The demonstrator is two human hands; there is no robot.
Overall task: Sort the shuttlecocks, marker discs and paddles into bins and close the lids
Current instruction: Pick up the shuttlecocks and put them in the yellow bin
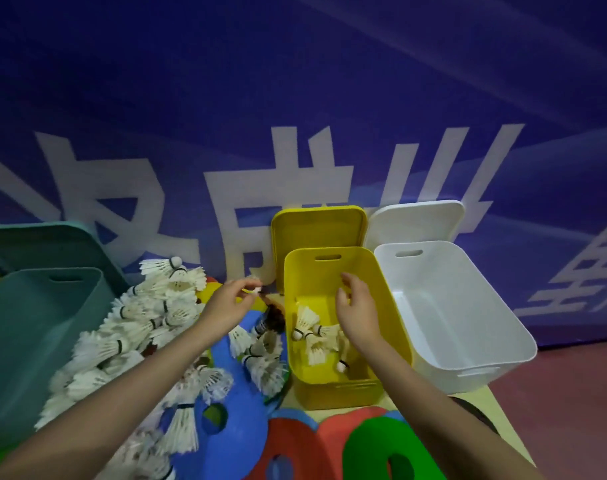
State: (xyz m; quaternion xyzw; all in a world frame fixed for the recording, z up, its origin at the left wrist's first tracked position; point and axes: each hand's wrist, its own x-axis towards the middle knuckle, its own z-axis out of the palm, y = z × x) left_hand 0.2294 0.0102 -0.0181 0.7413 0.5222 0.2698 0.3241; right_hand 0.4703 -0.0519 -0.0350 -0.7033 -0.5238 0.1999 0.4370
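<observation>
**Shuttlecocks heading for the yellow bin**

Left hand point(230, 304) is up over the pile of loose shuttlecocks point(149, 317), fingertips pinching something small and pale, too blurred to name. Right hand point(352, 303) hovers above the open yellow bin point(392, 317), fingers loosely spread, holding nothing. Several shuttlecocks in the bin point(315, 336) lie on its floor. Its yellow lid point(317, 225) stands upright behind it. Just right, the white bin point(468, 306), its white lid point(416, 220) up behind. Far left, the teal bin point(28, 341). Near edge: a blue marker disc point(236, 410), red discs point(295, 441) and a green disc point(374, 445).
</observation>
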